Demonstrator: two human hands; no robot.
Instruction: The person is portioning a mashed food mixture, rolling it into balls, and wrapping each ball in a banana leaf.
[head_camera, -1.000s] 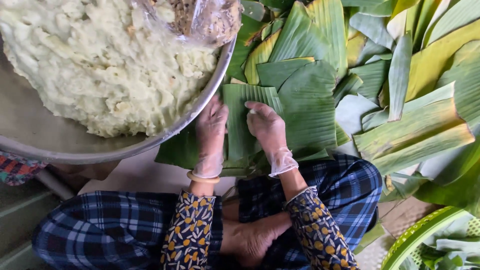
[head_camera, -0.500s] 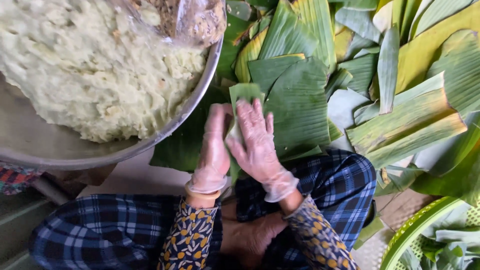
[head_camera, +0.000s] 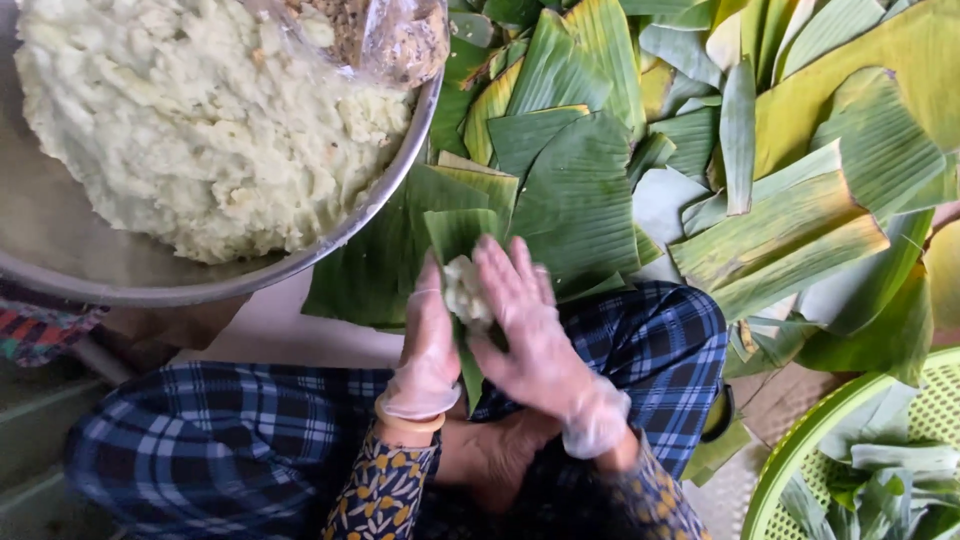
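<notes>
My left hand (head_camera: 428, 345) and my right hand (head_camera: 527, 325), both in thin clear gloves, hold a strip of green banana leaf (head_camera: 458, 240) between them above my lap. A pale lump of dough (head_camera: 466, 292) lies on the leaf between the two palms. The left hand presses the leaf's left edge; the right hand cups the leaf from the right, fingers spread upward. The lower end of the leaf hangs down between my wrists.
A big metal basin (head_camera: 120, 275) of pale mashed dough (head_camera: 190, 120) sits at upper left, a clear plastic bag (head_camera: 385, 35) on its rim. Loose banana leaves (head_camera: 760, 150) cover the floor ahead and right. A green plastic basket (head_camera: 800, 450) with leaves is at lower right.
My hands lifted the leaf strip off the pile and drew it toward my lap. They were flat on the leaf before; now they cup it with a lump of dough showing between them.
</notes>
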